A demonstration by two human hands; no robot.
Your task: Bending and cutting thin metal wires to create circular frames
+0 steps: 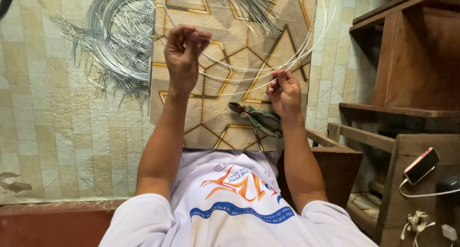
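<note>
My left hand (184,52) is raised with fingertips pinched on one end of a thin silvery wire (249,70). The wire curves in large loops over a patterned beige tile board (211,117) to my right hand (284,92), which pinches it on the other side. Green-handled pliers (255,118) lie on the board just below my right hand, apart from it. My white printed shirt fills the bottom of the view.
A big coil of silver wire (117,36) with several cut pieces lies at upper left. A bundle of cut wires (254,5) lies at the top. Wooden shelving (407,84) stands at right, with a phone (421,164) and white cables.
</note>
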